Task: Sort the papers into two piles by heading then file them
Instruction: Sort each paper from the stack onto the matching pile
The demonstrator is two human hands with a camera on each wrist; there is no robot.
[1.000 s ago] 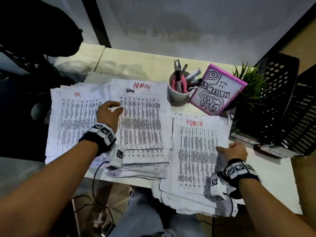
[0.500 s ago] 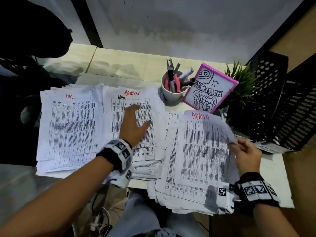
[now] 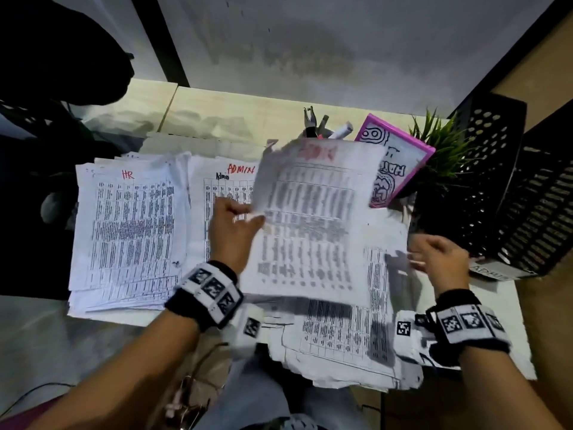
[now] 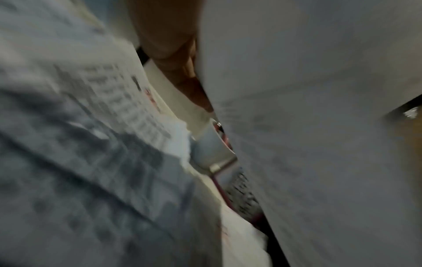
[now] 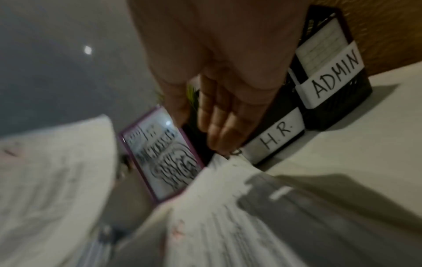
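head looks down; wrists sit close, sharing the pink frame (image 5: 160, 153).

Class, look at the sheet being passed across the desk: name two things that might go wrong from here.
1. The left hand pinches the lifted sheet by one edge only, so it might slip or crease.
2. The sheet sweeps just in front of the cup of pens and might knock it.

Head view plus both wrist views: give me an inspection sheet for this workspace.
Surface: pale desk, mostly under paper.
Job's things: HR pile; ADMIN pile; unsorted stack; lifted, blurred red-headed sheet; black perforated file trays labelled H.R. and ADMIN.
Clutter: white tool cup, pink-framed drawing, green plant.
Hands: left hand pinches the sheet; right hand holds nothing.
Cables: below desk edge.
Surroundings: grey wall.
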